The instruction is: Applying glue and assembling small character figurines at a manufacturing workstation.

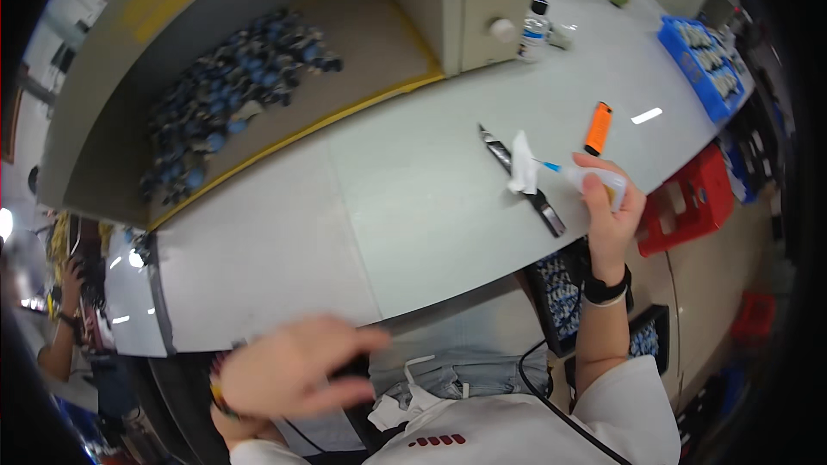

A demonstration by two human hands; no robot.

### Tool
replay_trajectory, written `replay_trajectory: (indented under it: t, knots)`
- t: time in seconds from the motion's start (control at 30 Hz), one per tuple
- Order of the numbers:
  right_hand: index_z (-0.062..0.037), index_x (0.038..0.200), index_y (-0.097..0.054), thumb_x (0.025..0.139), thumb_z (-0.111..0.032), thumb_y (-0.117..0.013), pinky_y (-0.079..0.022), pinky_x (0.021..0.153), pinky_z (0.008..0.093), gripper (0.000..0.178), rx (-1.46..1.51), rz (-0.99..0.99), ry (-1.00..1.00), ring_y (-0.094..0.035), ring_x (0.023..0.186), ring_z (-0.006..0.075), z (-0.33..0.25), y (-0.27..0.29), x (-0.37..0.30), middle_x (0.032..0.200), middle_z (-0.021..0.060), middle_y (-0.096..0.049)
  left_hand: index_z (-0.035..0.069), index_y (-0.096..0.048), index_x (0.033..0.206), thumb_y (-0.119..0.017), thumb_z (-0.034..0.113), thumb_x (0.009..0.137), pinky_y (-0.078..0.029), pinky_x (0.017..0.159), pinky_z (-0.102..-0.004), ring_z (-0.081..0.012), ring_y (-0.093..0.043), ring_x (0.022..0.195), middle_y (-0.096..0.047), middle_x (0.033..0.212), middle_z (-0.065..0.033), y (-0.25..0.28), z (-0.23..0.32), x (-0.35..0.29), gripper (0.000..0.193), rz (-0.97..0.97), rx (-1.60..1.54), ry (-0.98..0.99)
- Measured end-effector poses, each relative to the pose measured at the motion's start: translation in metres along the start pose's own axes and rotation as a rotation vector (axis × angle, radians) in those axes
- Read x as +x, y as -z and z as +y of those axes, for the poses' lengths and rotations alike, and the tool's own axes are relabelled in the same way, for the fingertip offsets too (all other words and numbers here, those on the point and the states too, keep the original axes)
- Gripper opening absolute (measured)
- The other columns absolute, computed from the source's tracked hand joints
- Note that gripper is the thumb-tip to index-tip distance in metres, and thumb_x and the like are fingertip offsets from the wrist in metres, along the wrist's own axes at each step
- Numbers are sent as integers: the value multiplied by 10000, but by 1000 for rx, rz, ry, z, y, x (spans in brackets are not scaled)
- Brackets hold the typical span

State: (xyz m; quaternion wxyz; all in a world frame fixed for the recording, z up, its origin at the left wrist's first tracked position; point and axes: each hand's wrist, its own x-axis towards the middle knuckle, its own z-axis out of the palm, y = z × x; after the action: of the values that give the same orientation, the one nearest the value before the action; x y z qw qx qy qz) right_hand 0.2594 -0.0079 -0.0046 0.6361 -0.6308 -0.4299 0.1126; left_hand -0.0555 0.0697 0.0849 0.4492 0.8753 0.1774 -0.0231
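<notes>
My right hand (613,211) is wrapped round a small translucent squeeze bottle (610,182) with a thin blue needle tip. The tip points left at a crumpled white tissue (523,164), close to it; whether they touch I cannot tell. Beneath the tissue, a long narrow black tool (547,213) with a pointed far end lies slantwise on the white tabletop (413,207). My left hand (301,366), smeared by motion, hovers near the table's front edge with fingers apart and nothing visible in it. An orange object with black ends (598,128) lies beyond my right hand.
At the far left, a grey machine (454,17) with a green light has small blue and black parts (250,69) heaped in its opening. A black-capped bottle (534,32) and blue tray (702,69) stand farther right. A red stool (689,207) and black trays (556,293) sit below the table.
</notes>
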Motion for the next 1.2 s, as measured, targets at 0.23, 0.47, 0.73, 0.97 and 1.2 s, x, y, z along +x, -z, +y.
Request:
replay_trajectory:
  t: [0.23,0.47,0.73,0.97,1.2]
  knots:
    - [42,921,-587,756,-75,-575,-409,665,200,203,77,106,6,-513,739,82,2,1,4,858,60,-589,47,-494,1041,-570,140,736,-426,604,-272,-184,-520,679,-534,781,-102,102,-59,65,328,619,481,191]
    - [58,950,-568,731,-21,-580,-415,722,228,234,46,74,23,-524,783,115,-2,-2,4,872,87,-587,103,-513,1063,-494,24,694,-422,770,-339,-274,-519,848,-544,864,-112,133,-127,167,378,739,1057,202]
    - [52,945,-569,732,-53,-587,-420,709,227,239,5,32,42,-524,768,112,0,0,4,849,78,-589,79,-581,915,-497,-41,645,-408,798,-338,-286,-501,903,-533,943,-121,159,-139,171,307,410,1160,238]
    - [51,964,-562,748,-64,-567,-411,630,190,245,33,79,66,-507,698,74,0,-2,2,812,57,-586,31,-547,961,-454,42,786,-384,629,-225,-89,-465,686,-540,759,-19,125,-77,126,198,854,125,-71]
    - [40,1002,-547,756,-189,-552,-414,576,189,337,184,290,-16,-522,652,92,3,0,-12,807,79,-585,111,-335,1115,-451,217,831,-438,711,-607,-285,-544,759,-430,864,-103,-11,15,39,325,617,-1485,-169]
